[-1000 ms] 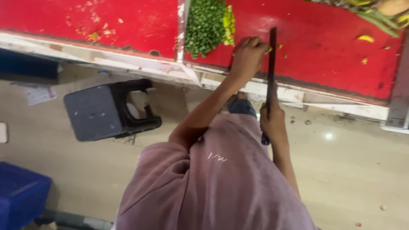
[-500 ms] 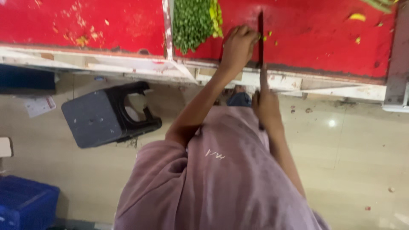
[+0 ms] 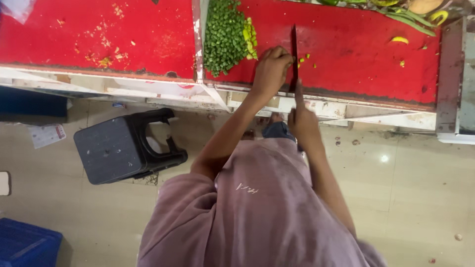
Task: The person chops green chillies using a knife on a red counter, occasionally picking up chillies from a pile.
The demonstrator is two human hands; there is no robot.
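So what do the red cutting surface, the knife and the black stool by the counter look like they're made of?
The red cutting surface looks like matte plastic board, scuffed, with a darkened front edge. The knife, held in the right hand, shows a thin dark blade seen edge-on, probably metal; the grip is hidden. The black stool looks like moulded plastic with a dull, dusty top and a cut-out handle.

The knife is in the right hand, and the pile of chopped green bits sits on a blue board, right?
Not quite. The head view shows the knife in the right hand, but the pile of chopped green bits sits on a red board, not a blue one.
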